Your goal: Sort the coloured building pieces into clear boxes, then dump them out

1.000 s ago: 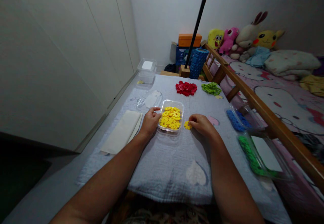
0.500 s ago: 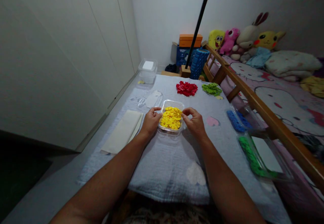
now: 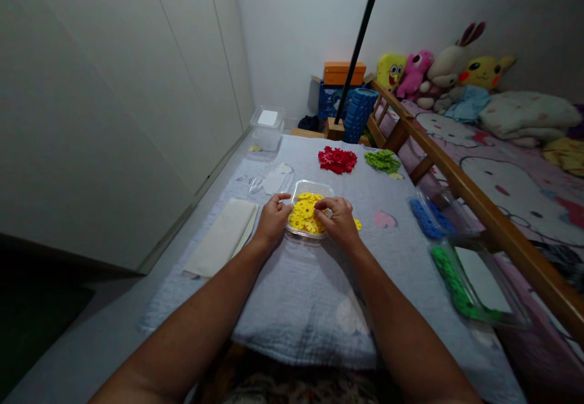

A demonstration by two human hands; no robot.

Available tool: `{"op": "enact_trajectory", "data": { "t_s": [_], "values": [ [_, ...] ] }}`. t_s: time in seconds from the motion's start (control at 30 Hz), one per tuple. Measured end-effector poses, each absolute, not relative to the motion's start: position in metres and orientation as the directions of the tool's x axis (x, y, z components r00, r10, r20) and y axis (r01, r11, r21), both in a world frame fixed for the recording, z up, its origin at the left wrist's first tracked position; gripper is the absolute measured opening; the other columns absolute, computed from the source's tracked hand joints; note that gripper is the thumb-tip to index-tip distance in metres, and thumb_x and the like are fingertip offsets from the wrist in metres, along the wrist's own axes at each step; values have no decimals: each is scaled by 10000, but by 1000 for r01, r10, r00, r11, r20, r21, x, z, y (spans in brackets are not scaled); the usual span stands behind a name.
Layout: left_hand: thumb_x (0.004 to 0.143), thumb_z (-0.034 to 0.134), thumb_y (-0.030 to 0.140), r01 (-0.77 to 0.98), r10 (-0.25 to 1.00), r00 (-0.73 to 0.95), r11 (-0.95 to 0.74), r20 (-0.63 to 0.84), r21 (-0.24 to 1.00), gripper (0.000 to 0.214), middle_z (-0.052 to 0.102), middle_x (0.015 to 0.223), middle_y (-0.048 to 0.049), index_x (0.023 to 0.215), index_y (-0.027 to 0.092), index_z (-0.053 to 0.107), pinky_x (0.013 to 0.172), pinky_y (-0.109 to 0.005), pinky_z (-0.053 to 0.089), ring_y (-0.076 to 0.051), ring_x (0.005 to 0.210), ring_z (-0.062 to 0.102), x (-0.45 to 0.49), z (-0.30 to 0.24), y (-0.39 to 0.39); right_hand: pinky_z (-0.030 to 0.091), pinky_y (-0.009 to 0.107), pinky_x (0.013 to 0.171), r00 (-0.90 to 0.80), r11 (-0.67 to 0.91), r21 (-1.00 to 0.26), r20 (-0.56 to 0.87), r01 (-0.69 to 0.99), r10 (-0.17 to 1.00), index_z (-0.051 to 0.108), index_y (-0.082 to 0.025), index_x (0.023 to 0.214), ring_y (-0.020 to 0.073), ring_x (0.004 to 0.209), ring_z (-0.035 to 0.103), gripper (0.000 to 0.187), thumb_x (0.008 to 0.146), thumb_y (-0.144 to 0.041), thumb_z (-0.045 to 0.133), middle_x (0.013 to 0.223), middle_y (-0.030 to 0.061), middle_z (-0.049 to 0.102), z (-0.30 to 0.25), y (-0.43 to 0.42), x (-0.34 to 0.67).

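A clear plastic container [image 3: 312, 186] holding a heap of yellow flower-shaped pieces [image 3: 303, 215] stands on the cloth in front of me. My left hand [image 3: 274, 216] grips the container's left rim between thumb and curled fingers. Over the container's right side reaches my right hand [image 3: 338, 220], its thumb and fingertips pinched on a yellow piece at the top of the heap. Just right of that hand, a single yellow flower piece [image 3: 358, 224] lies on the cloth, partly hidden.
Red pieces [image 3: 337, 159] and light green pieces [image 3: 382, 160] lie in piles at the back. Boxes of blue pieces [image 3: 431, 217] and green pieces [image 3: 456, 285] sit right, beside the wooden bed rail [image 3: 483, 209]. Left are folded cream cloth [image 3: 223, 236], a clear lid [image 3: 276, 179] and stacked containers [image 3: 267, 127].
My right hand has moved left from the container's right edge to over the yellow heap. A yellow piece now lies on the cloth to the right. My left hand has stayed put.
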State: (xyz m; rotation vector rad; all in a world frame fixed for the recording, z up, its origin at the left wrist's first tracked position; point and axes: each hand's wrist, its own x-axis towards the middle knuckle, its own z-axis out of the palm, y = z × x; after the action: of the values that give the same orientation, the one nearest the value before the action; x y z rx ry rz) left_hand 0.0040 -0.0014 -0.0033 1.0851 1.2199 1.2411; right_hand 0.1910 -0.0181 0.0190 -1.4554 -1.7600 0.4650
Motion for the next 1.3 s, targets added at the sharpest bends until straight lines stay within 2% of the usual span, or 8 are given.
{"op": "enact_trajectory", "data": {
  "t_s": [0.27, 0.43, 0.5, 0.67, 0.8, 0.93, 1.1, 1.3],
  "values": [
    [714, 694, 344, -57, 996, -61, 59, -62, 997, 436, 390, 558, 106, 1106, 159, 643, 525, -216, 277, -98, 506, 366, 5, 0, -3, 398, 483, 1064, 26, 294, -709, 402, 641, 915, 763, -269, 910, 282, 1083, 609, 138, 868, -253, 632, 996, 62, 749, 20, -19, 208],
    [721, 684, 344, -52, 996, -59, 63, -66, 997, 439, 378, 559, 108, 1113, 153, 635, 532, -214, 285, -98, 516, 357, 5, 2, -4, 446, 438, 996, 75, 245, -650, 424, 720, 903, 742, -235, 878, 277, 1028, 631, 148, 860, -270, 600, 986, 79, 759, 20, -12, 245],
    [725, 681, 348, -39, 996, -61, 58, -61, 998, 441, 375, 560, 108, 1119, 153, 637, 532, -212, 279, -98, 518, 355, 4, 1, -3, 457, 417, 969, 92, 170, -613, 372, 772, 924, 743, -212, 868, 266, 976, 646, 156, 842, -260, 597, 970, 91, 754, 17, -8, 261],
    [722, 670, 352, -27, 996, -56, 65, -66, 998, 446, 376, 559, 107, 1120, 155, 639, 530, -215, 273, -100, 516, 354, 4, 0, -2, 465, 339, 847, 95, -18, -492, 131, 870, 987, 758, -190, 916, 233, 918, 647, 167, 826, -273, 644, 969, 94, 739, 11, -6, 289],
    [726, 667, 359, -20, 996, -53, 65, -66, 998, 457, 383, 562, 105, 1133, 153, 636, 529, -217, 271, -101, 518, 353, 4, 0, -2, 423, 288, 728, 46, -58, -428, -40, 902, 998, 747, -197, 865, 196, 836, 632, 117, 767, -259, 733, 885, 51, 727, 15, -11, 295],
    [728, 667, 358, -7, 997, -54, 55, -55, 998, 450, 377, 559, 106, 1127, 154, 637, 530, -215, 266, -100, 518, 350, 4, -1, -2, 374, 271, 658, 54, -101, -413, -123, 905, 991, 701, -210, 746, 160, 743, 601, 74, 695, -199, 753, 788, 6, 698, 24, -16, 293],
    [733, 665, 352, -15, 996, -57, 63, -64, 998, 452, 373, 564, 105, 1136, 148, 641, 530, -216, 270, -99, 517, 356, 4, 0, -3, 340, 278, 592, 82, -160, -538, -166, 828, 983, 628, -217, 681, 145, 615, 546, 61, 691, -197, 685, 640, -28, 640, 26, -18, 293],
    [731, 670, 343, -19, 996, -63, 66, -67, 998, 616, 386, 576, 109, 1296, 107, 607, 535, -217, 278, -99, 523, 373, 4, 2, -4, 393, 284, 582, 34, -45, -830, -32, 556, 999, 627, -216, 680, 153, 610, 542, 129, 666, -339, 661, 641, -18, 617, 24, -16, 292]
  ]
}}
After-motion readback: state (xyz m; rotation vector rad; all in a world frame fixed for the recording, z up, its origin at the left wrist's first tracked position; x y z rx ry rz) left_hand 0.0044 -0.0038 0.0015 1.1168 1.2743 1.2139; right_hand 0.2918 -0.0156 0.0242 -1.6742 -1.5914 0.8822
